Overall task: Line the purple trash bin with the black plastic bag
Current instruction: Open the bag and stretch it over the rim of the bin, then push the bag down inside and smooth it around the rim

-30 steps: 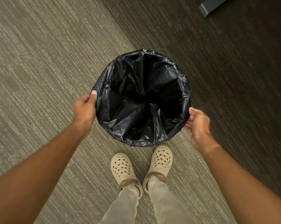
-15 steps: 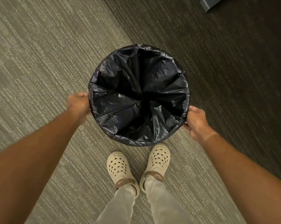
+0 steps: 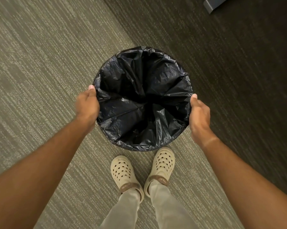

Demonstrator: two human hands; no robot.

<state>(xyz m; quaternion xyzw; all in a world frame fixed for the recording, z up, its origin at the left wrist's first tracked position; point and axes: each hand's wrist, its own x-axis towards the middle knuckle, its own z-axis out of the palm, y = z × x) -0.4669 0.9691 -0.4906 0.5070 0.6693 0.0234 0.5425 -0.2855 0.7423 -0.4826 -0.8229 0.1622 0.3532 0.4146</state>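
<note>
Black plastic bag [image 3: 144,103] spread over the bin's round mouth just beyond the clogs [image 3: 123,172], clasped at opposite rim edges by left hand [image 3: 87,103] and right hand [image 3: 199,115], fingers curled onto plastic.

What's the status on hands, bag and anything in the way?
Left hand, right hand: gripping opposite sides of rim. Crinkled black plastic bag: open, draped over rim, bin hidden. Nothing obstructing.

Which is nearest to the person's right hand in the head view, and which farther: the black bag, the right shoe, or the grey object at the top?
1. Black bag: touching the right hand, on its inner side.
2. Right shoe: below, near the bin.
3. Grey object: far off, top corner.
</note>
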